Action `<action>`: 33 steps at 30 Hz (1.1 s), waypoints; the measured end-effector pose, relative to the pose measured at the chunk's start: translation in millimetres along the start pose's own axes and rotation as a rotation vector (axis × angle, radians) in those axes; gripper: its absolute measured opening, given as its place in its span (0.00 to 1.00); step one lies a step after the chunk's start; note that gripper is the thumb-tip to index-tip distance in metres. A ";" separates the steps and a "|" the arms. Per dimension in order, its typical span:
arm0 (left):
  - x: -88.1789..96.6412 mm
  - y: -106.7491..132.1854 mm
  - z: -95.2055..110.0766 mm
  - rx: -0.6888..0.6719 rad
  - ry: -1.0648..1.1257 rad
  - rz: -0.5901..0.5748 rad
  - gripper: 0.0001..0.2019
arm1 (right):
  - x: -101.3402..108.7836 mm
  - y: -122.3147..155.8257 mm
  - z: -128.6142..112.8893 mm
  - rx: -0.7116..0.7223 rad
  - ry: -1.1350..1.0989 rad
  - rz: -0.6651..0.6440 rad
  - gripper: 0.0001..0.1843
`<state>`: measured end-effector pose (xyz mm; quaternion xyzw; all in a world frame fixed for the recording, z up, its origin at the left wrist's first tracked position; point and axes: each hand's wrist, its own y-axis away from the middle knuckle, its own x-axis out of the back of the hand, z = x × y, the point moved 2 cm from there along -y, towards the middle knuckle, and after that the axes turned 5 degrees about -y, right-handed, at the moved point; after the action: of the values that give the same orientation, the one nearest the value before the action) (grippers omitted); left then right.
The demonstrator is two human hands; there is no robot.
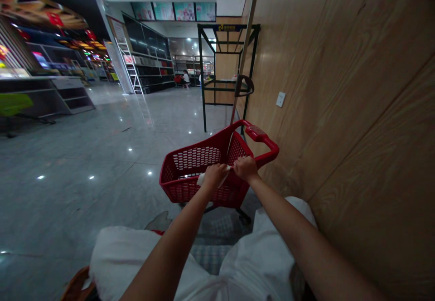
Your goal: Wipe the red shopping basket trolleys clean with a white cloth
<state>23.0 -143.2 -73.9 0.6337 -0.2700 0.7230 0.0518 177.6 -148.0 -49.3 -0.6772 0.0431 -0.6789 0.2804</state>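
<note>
Right in front of me stands a red plastic shopping cart [197, 153] with a honeycomb-patterned basket and a raised handle on the right. My left hand [215, 175] is closed on a white cloth [201, 179] at the cart's near rim; part of the cloth hangs over the basket edge. Close beside it, my right hand [245, 167] is closed at the corner of the basket below the handle. A bit of white shows between the two hands, but whether the right fingers hold cloth or the rim is hidden.
A wood-panelled wall [326, 88] with a socket [280, 99] rises close on my right. Behind the cart stand a dark metal frame [203, 79] and a leaning pole. Farther back are a white ladder [131, 67], shelves [149, 47] and a crouching person [186, 79]. A green cart [15, 105] is at left.
</note>
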 end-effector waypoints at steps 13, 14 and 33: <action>0.6 36.6 -1.8 0.006 0.089 0.172 0.23 | -2.4 5.0 -8.6 -0.015 -0.105 0.104 0.21; 0.9 32.9 4.0 -0.017 0.103 0.161 0.24 | -2.8 5.0 -8.5 -0.019 -0.103 0.100 0.21; -6.8 24.5 -28.3 -0.032 0.008 0.000 0.12 | 0.3 10.0 -4.8 0.101 -0.036 0.102 0.20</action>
<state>-11.0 -149.3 -89.7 0.6300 -0.2813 0.7212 0.0627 176.3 -158.1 -53.8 -0.6711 0.0384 -0.6529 0.3491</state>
